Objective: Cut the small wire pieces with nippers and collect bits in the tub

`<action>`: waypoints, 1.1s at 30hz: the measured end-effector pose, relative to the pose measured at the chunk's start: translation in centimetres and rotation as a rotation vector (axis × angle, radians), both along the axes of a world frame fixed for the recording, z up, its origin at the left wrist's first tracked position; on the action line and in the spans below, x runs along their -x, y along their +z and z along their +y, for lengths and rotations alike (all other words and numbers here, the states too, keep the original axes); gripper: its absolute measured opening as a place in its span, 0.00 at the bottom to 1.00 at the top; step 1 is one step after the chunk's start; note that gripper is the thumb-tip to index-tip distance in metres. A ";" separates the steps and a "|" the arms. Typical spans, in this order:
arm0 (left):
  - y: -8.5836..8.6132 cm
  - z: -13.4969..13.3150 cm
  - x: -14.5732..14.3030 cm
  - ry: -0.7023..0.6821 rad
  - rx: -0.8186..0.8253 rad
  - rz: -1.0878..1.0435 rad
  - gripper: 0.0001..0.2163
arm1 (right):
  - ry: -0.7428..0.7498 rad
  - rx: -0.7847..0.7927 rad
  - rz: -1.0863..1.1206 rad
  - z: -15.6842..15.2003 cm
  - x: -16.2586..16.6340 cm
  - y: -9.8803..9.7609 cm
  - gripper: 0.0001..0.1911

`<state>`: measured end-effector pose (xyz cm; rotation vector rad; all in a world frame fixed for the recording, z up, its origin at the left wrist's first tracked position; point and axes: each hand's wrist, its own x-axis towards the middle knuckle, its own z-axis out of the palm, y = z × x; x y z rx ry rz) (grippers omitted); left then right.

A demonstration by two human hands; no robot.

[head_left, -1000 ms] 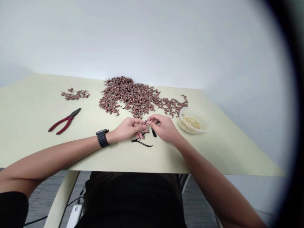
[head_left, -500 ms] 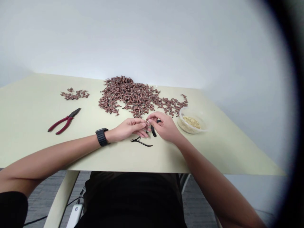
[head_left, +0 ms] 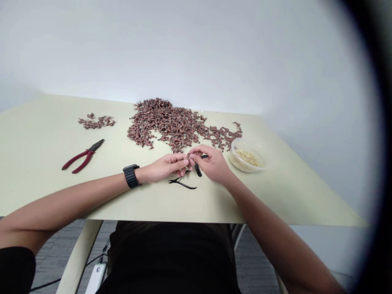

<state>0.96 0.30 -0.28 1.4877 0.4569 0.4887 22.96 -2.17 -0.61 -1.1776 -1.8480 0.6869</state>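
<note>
My left hand (head_left: 167,166) and my right hand (head_left: 211,163) meet at the fingertips over the table. Between them they pinch a small reddish-brown piece (head_left: 189,157), mostly covered by the fingers. It resembles the bits in the large heap (head_left: 171,122) just beyond; their exact kind is too small to make out. Below my left fingers lies a pair of black nippers (head_left: 183,184), partly hidden. A black-handled tool (head_left: 198,170) rests behind my right hand, its other end out of sight.
Red-handled pliers (head_left: 84,157) lie at the left, with a small group of brown bits (head_left: 97,122) beyond them. At the right stands a clear round tub (head_left: 240,165) holding yellowish small pieces. The pale table (head_left: 137,208) meets a wall at the back.
My left hand's lower fingers have curled inward, and the fingertips of both hands have drawn closer around the small piece. The tools, heap and tub stay in place.
</note>
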 end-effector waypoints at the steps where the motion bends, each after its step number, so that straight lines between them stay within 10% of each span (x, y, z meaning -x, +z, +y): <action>1: 0.0 0.0 0.0 -0.001 0.004 -0.004 0.17 | -0.003 -0.002 -0.004 0.0 0.0 0.1 0.10; 33: 0.2 0.1 0.1 0.008 -0.156 0.071 0.19 | 0.103 -0.327 -0.261 -0.5 -0.6 1.2 0.07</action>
